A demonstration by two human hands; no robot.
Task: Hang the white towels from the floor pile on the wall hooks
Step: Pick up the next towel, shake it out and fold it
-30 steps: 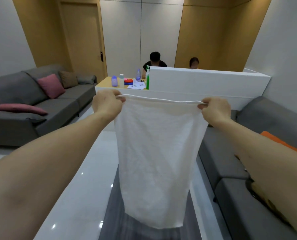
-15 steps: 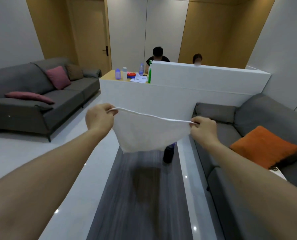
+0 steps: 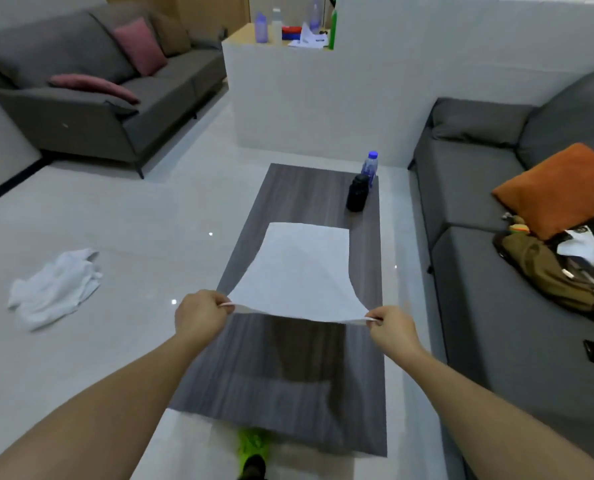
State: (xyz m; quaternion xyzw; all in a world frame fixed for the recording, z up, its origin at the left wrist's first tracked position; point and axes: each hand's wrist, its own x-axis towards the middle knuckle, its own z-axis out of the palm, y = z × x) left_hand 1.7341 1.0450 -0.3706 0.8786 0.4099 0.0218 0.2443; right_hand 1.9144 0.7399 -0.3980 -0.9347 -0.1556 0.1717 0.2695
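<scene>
White rectangular cloth towel [image 3: 304, 271] is pinched at its near corners by the left hand [image 3: 198, 315] and right hand [image 3: 391, 329], spread flat above the dark grey wood-grain table [image 3: 281, 393]. Crumpled white towel pile [image 3: 55, 289] lies on the floor, left.

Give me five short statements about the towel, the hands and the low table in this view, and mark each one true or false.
1. Both hands pinch the near edge of the white towel, the left hand at one corner and the right hand at the other. True.
2. The towel's far end lies on the dark table. True.
3. The floor pile lies to the right of the table. False: it lies on the floor to the left.
4. The black bottle stands on the towel. False: it stands on the table beyond the towel's far edge.
5. The orange cushion lies on the sofa at right. True.
</scene>
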